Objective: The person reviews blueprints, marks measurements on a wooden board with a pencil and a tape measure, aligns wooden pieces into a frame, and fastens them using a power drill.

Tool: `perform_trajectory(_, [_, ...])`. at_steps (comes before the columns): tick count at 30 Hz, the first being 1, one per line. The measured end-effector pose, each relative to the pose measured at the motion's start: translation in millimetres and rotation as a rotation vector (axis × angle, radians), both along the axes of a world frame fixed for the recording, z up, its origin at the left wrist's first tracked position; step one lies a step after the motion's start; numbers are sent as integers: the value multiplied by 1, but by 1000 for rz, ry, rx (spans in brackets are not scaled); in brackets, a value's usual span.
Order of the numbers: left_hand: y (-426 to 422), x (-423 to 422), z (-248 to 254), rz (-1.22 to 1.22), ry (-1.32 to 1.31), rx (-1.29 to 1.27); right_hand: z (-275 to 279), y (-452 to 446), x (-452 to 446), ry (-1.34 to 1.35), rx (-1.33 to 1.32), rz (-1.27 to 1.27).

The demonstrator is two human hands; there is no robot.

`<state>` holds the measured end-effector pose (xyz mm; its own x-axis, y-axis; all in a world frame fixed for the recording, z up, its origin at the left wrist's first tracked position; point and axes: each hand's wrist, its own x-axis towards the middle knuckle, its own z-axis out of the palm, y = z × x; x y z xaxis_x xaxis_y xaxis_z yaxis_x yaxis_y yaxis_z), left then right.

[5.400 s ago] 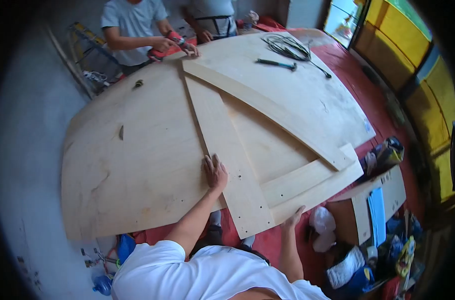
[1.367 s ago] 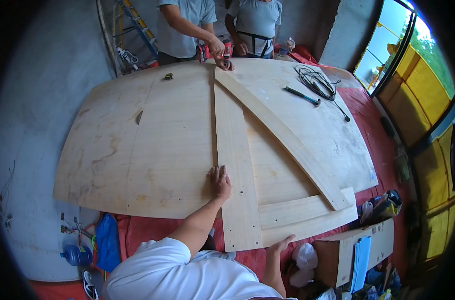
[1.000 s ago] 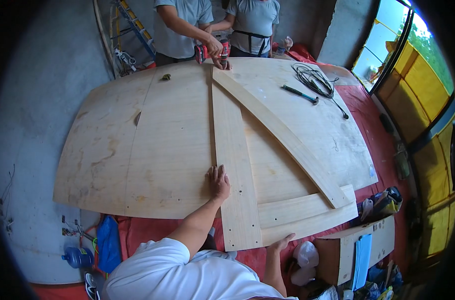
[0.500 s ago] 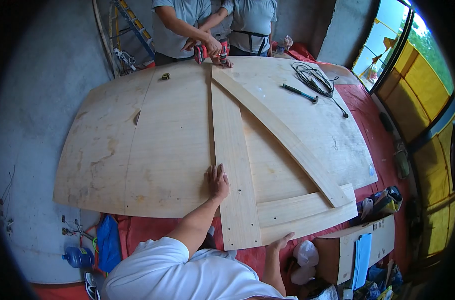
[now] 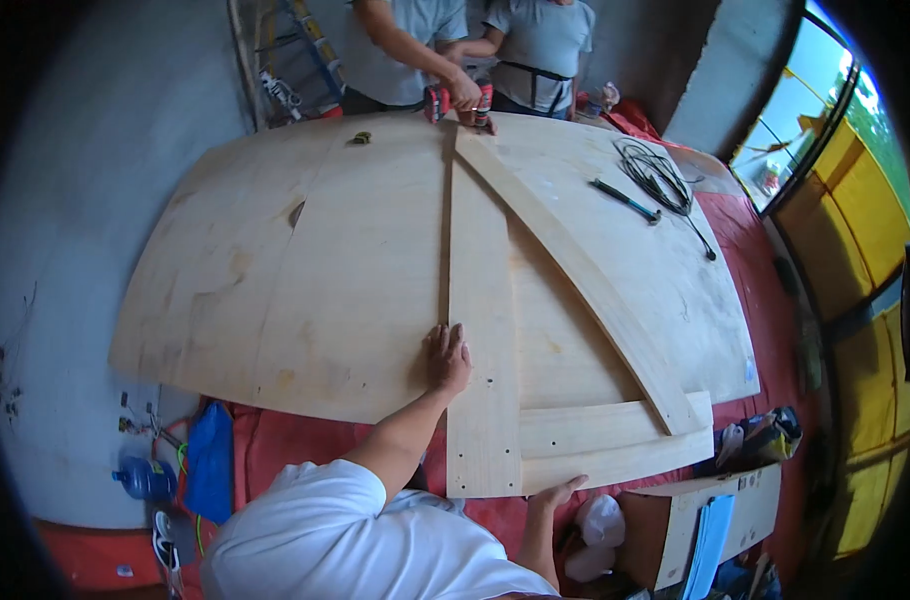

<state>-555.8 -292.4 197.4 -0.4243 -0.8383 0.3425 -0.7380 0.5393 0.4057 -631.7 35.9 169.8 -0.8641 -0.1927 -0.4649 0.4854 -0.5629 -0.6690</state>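
A wooden frame of pale boards lies on a large plywood panel [image 5: 225, 260]. Its long upright board [image 5: 482, 300] meets a diagonal board [image 5: 585, 285] at the far end and a cross board [image 5: 615, 455] near me. My left hand [image 5: 450, 360] lies on the upright board's left edge, fingers stretched forward. At the frame's near edge, my right hand [image 5: 555, 493] holds the cross board from below; its other fingers are hidden. Across the panel, a co-worker's hand [image 5: 465, 92] grips a red cordless drill [image 5: 483, 100] over the frame's far end.
A hammer [image 5: 625, 201] and a coiled black cable [image 5: 660, 175] lie on the panel's right side. A tape measure [image 5: 362, 138] sits far left. A second person [image 5: 540, 50] stands opposite. Near me are a wooden box [image 5: 715, 525], a water jug [image 5: 147, 480] and a ladder [image 5: 315, 45] behind.
The view has turned slightly left, so the scene sits further right. Both my hands stay at the same places on the frame. The drill remains at the far end.
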Motion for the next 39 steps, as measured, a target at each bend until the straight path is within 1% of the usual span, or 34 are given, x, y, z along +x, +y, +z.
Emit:
perform_trajectory(2, [0, 0, 1, 7, -5, -31, -1, 1, 0, 4, -26, 11])
perform_trajectory(4, [0, 1, 2, 6, 44, -20, -5, 2, -2, -24, -62, 39])
perform_trajectory(7, [0, 1, -2, 17, 69, -97, 41, -14, 6, -132, -102, -2])
perform_trajectory(9, [-2, 2, -10, 37, 70, -103, 26, -9, 3, -120, -121, 40])
perform_trajectory(10, [-1, -1, -10, 33, 74, -106, 31, -9, 4, -111, -132, 47])
perform_trajectory(13, [-2, -1, -10, 14, 51, -69, 46, -14, 8, -125, 33, 14])
perform_trajectory(15, [-2, -2, -12, 14, 49, -68, 18, -5, 2, -79, -22, 36])
perform_trajectory(18, [-2, -2, -12, 25, 35, -76, 5, 1, 0, -34, -42, 43])
perform_trajectory(22, [-2, -3, -8, 20, 40, -29, 9, -1, 2, -34, -123, 41])
perform_trajectory(25, [-2, -3, -11, 10, 65, -20, 8, -3, 1, -31, -75, 24])
perform_trajectory(27, [-1, -2, -11, 9, 71, -10, -3, 2, -2, -27, -37, 37])
perform_trajectory(31, [0, 1, -3, 0, 41, 6, 5, -2, 0, -34, 90, 11])
perform_trajectory(34, [-2, -1, -6, 17, 48, -16, -25, 7, -6, -47, -62, 44])
perform_trajectory(35, [-2, 0, -5, 15, 55, -19, -16, 4, -4, -55, -36, 39])
perform_trajectory(38, [-1, -1, -6, 15, 93, -31, 26, -8, 6, -121, -126, 7])
perform_trajectory(39, [-1, -1, -7, 12, 85, -24, 3, -1, 0, -58, -3, 19])
